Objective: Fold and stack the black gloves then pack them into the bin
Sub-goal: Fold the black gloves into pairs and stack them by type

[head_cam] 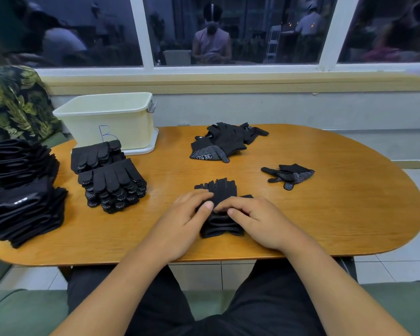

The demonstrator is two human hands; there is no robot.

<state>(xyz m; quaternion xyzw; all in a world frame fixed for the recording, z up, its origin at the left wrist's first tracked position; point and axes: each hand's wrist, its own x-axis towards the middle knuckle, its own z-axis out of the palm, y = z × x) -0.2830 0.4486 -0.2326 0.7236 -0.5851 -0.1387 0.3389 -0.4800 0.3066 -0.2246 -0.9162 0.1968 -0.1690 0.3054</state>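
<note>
A small stack of black gloves (222, 190) lies on the wooden table (325, 214) in front of me. My left hand (187, 219) and my right hand (257, 219) both press on its near part, fingertips meeting over the top glove. A loose pile of black dotted gloves (224, 141) sits further back. To the right lies a single dotted glove (290, 175). Two tidy glove stacks (109, 175) stand at the left in front of the cream bin (107, 117), which is marked with a B.
More stacked black gloves (22, 190) crowd the table's far left edge. A leaf-patterned cushion (12, 103) sits behind them. A window sill and wall run behind the table. My knees and a green seat are below the near table edge.
</note>
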